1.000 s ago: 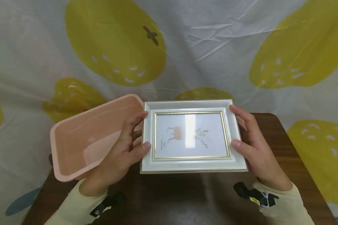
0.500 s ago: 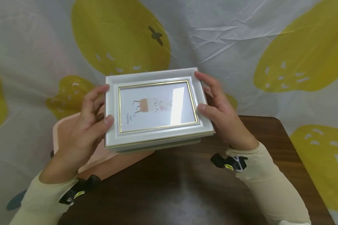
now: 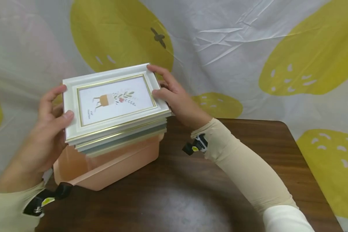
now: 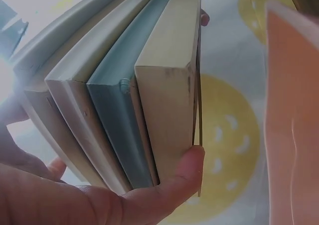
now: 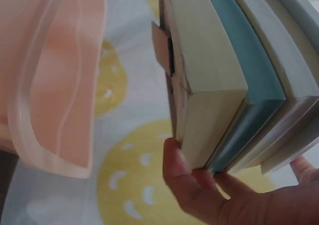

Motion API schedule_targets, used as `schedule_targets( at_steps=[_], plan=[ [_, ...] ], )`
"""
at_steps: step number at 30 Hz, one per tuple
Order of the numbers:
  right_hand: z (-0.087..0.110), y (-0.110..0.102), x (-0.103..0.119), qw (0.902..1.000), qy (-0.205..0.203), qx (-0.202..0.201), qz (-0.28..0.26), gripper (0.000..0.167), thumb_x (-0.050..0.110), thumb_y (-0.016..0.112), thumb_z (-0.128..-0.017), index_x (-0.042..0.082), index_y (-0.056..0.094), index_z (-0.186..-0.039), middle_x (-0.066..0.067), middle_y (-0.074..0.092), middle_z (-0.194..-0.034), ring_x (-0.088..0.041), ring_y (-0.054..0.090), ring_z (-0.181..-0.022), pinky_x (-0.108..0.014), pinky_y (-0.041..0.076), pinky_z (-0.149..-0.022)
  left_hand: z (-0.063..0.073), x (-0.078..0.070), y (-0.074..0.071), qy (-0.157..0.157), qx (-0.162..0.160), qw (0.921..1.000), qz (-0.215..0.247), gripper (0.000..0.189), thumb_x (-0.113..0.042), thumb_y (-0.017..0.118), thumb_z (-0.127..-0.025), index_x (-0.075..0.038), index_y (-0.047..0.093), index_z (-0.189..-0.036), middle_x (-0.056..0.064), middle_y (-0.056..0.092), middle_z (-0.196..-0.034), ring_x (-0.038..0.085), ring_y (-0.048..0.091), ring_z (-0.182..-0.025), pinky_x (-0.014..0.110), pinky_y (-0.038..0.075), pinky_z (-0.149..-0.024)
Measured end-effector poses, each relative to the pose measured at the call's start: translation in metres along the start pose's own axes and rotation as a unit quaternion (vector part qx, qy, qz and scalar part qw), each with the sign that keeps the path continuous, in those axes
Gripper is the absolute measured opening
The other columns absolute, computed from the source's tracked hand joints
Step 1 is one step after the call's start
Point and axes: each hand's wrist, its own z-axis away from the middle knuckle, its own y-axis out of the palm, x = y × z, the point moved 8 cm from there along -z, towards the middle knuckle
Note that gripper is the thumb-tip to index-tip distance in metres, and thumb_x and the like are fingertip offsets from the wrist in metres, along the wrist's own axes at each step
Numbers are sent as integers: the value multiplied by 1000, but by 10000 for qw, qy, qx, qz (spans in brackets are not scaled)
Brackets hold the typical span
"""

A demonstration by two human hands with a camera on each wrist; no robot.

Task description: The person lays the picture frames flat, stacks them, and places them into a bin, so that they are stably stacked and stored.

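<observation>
A stack of several picture frames is held level between both hands above the pink plastic basin (image 3: pixel 127 167). On top lies a white picture frame (image 3: pixel 113 127) with gold trim and an animal-and-flower print. Beneath it the wrist views show another white frame, a blue frame (image 4: pixel 117 105) and a cream frame (image 5: pixel 209 60) at the bottom. My left hand (image 3: pixel 46 132) grips the stack's left end, thumb on the top frame's edge and fingers reaching underneath. At the right end my right hand (image 3: pixel 181 100) grips the same stack, its thumb and index finger on the top frame.
The basin stands at the left of a dark brown wooden table (image 3: pixel 235 145). Behind the table hangs a white cloth (image 3: pixel 214 64) printed with yellow fruit. Black cameras are strapped to both wrists.
Both hands have carried the stack of picture frames left and upward, from beside the basin to above it. The stack now tilts slightly, showing its front edges.
</observation>
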Motion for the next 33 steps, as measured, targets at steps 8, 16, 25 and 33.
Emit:
schedule_targets(
  at_steps=[8, 16, 25, 33],
  plan=[
    [-38, 21, -41, 9984, 453, 48, -343, 65, 15, 56, -99, 32, 42, -160, -21, 58, -123, -27, 68, -83, -34, 60, -66, -3, 18, -32, -535, -108, 9983, -184, 56, -12, 40, -112, -40, 16, -154, 12, 33, -137, 18, 73, -93, 31, 60, -65],
    [-52, 36, -96, 9941, 1037, 38, -320, 68, 19, 59, -96, 35, 44, -161, -10, 47, -157, -25, 63, -106, -33, 58, -82, 0, 55, -58, -1312, -570, 9897, 32, 51, -15, 46, -111, -44, 18, -142, 5, 34, -133, 13, 69, -92, 32, 57, -70],
    [-65, 53, -124, 9909, 1334, 131, -114, 75, 4, 57, -91, 27, 44, -161, -19, 51, -153, -22, 60, -106, -28, 54, -80, 2, 99, -94, -1358, -1223, 9832, -45, 51, -6, 47, -105, -44, 30, -134, -3, 39, -126, 11, 68, -89, 26, 59, -70],
    [-72, 61, -148, 9852, 1700, 112, 170, 78, 0, 57, -85, 25, 50, -158, -4, 35, -171, -21, 39, -152, -30, 41, -105, 6, 113, -92, -1508, -1662, 9742, 247, 49, 0, 43, -100, -38, 31, -128, -8, 36, -130, 8, 68, -90, 23, 58, -67]
  ],
)
